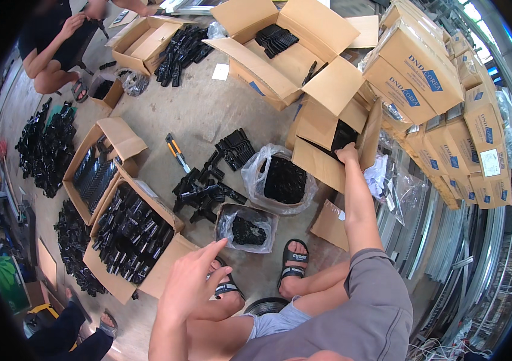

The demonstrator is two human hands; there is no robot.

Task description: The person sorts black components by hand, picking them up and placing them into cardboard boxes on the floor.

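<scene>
My right hand [347, 154] reaches into an open cardboard box [319, 162] at the right, with the arm stretched out. Its fingers are closed at the edge of a black part [343, 135] inside that box; the fingertips are partly hidden. In the air above my knee, my left hand [191, 278] holds nothing, its fingers apart. Before my feet stand a small box lined with clear plastic [225, 240] and a plastic bag [255, 180], both holding small black pieces. Several black handle-like parts [205, 195] lie loose on the floor, beside a neat row of black parts [235, 149].
Orange-handled cutters [176, 150] lie on the floor. Boxes of black parts [175, 219] stand at the left, near heaped black parts [45, 150]. A large open carton [322, 24] is at the back; stacked cartons [412, 72] rise at the right. Another person [45, 54] sits far left.
</scene>
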